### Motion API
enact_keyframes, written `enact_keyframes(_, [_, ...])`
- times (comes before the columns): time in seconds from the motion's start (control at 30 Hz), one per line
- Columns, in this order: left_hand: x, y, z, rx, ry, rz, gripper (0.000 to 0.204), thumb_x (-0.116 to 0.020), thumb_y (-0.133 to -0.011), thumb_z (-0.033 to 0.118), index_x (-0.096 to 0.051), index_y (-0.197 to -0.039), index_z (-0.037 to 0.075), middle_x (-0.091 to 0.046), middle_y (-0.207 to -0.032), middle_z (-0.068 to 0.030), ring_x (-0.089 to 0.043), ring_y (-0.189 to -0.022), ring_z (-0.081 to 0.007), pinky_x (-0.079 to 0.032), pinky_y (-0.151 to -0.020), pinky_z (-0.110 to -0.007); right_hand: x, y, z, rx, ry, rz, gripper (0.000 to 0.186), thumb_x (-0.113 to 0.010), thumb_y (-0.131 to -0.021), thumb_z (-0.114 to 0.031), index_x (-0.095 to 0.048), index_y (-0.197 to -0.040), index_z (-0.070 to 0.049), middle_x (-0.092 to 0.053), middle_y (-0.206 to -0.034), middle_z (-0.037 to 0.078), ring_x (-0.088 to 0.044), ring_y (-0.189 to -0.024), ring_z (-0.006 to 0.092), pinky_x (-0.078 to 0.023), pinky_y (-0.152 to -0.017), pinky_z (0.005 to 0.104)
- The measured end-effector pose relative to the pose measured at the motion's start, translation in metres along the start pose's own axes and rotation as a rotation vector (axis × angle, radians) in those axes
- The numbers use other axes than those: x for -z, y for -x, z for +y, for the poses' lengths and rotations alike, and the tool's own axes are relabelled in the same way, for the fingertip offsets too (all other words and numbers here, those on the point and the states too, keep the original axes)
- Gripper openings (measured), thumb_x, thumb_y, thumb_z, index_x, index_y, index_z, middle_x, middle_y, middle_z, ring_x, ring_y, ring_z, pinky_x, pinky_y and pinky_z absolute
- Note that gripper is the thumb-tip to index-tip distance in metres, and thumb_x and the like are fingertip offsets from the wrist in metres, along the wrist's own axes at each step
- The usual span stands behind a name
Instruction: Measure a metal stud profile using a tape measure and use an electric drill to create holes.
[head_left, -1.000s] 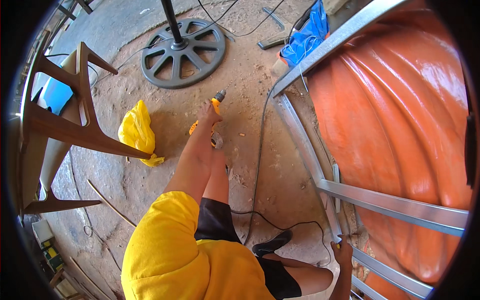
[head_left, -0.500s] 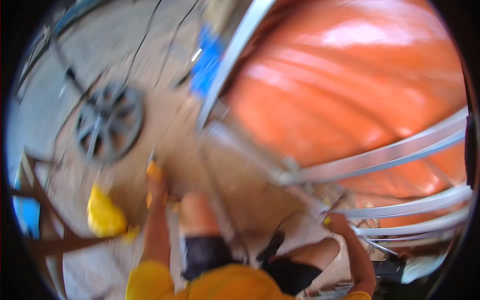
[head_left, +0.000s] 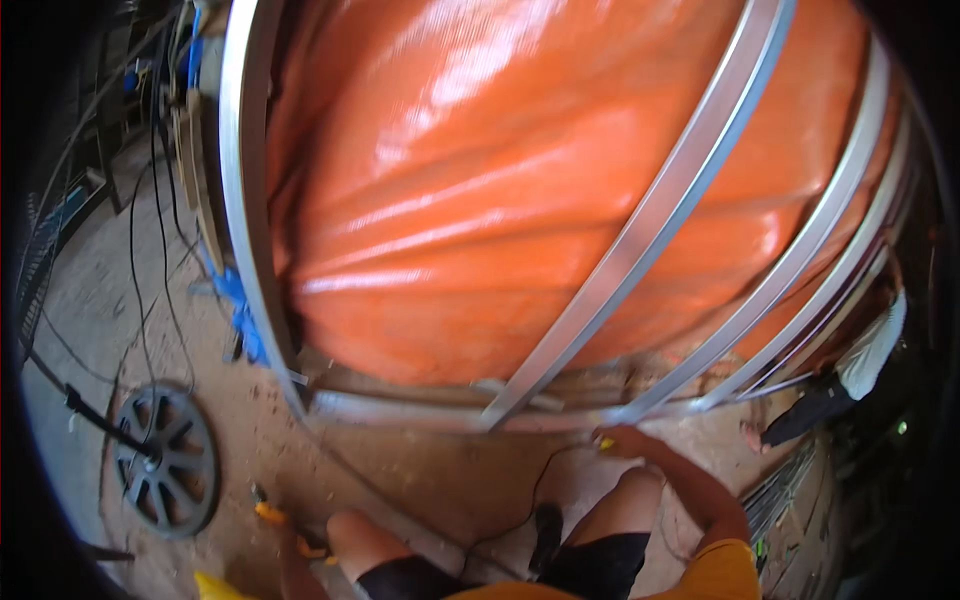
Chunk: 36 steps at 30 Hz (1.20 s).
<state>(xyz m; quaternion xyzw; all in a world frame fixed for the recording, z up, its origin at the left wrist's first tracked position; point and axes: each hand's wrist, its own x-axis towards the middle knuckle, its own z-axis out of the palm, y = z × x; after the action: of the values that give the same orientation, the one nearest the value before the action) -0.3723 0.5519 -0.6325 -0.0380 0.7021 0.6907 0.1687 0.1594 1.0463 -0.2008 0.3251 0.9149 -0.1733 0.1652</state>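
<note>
A yellow-orange power drill (head_left: 268,512) with a thin tip is gripped in my left hand (head_left: 288,532), low beside my left knee. Out to the right, my right hand (head_left: 625,441) has its fingers closed round a small yellow thing (head_left: 606,444) whose kind I cannot make out. That hand is right at the bottom rail (head_left: 390,411) of a metal frame. Upright metal bars (head_left: 610,290) rise from the rail in front of a large orange tarp (head_left: 460,240), which bulges and creases behind them.
A grey spoked wheel-shaped base (head_left: 167,462) with a pole stands at left, near dark cables (head_left: 160,220) and blue material (head_left: 240,315). Something yellow (head_left: 215,588) sits at the lower edge. Another person (head_left: 865,365) is at far right, near a bundle of thin rods (head_left: 785,490).
My view has swung toward the right, so the tarp and frame fill more of it. The wheel-shaped base now appears lower left. Both hands still hold their things.
</note>
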Motion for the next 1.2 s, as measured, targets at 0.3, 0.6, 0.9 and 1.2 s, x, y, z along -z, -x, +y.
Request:
enact_keyframes(0.3, [0.001, 0.011, 0.025, 0.25, -1.056, 0.121, 0.111, -0.072, -0.071, 0.038, 0.008, -0.145, 0.016, -0.014, -0.144, -0.0285, -0.013, -0.134, -0.0439, -0.017, -0.108, -0.051, -0.01, 0.003, 0.02, -0.169, -0.725, 0.053, 0.021, -0.055, -0.081, -0.007, -0.054, -0.101, -0.001, -0.057, -0.074, 0.006, -0.056, -0.066, 0.0131, -0.046, -0.059, 0.027])
enact_keyframes(0.6, [0.126, -0.019, -0.023, 0.042, -0.992, 0.142, 0.113, -0.071, -0.069, 0.046, 0.003, -0.145, 0.01, -0.022, -0.141, -0.0295, -0.02, -0.13, -0.0488, -0.021, -0.108, -0.051, -0.071, -0.066, 0.017, -0.12, -0.918, -0.235, 0.017, -0.06, -0.079, -0.012, -0.056, -0.091, 0.0, -0.057, -0.073, 0.006, -0.056, -0.067, 0.0128, -0.046, -0.062, 0.0272])
enact_keyframes(0.9, [-0.096, 0.044, 0.066, -0.928, -1.653, -0.239, 0.054, -0.052, -0.079, 0.008, -0.04, -0.131, 0.006, -0.04, -0.133, -0.0201, -0.047, -0.113, -0.0386, -0.04, -0.092, -0.049, -0.169, -0.166, 0.02, 0.333, -0.44, -0.376, 0.026, -0.068, -0.075, -0.022, -0.055, -0.082, 0.0, -0.057, -0.068, 0.012, -0.056, -0.065, 0.0206, -0.045, -0.06, 0.035])
enact_keyframes(1.2, [-0.345, 0.253, 0.079, -0.056, -0.053, -1.068, 0.038, -0.062, -0.084, 0.003, -0.051, -0.121, -0.002, -0.061, -0.109, -0.0082, -0.06, -0.093, -0.0136, -0.052, -0.081, -0.028, -0.144, -0.181, -0.1, 0.607, -0.097, -0.18, 0.083, -0.073, -0.065, -0.028, -0.028, -0.13, -0.004, -0.06, -0.101, 0.023, -0.062, -0.085, 0.0362, -0.051, -0.071, 0.0432])
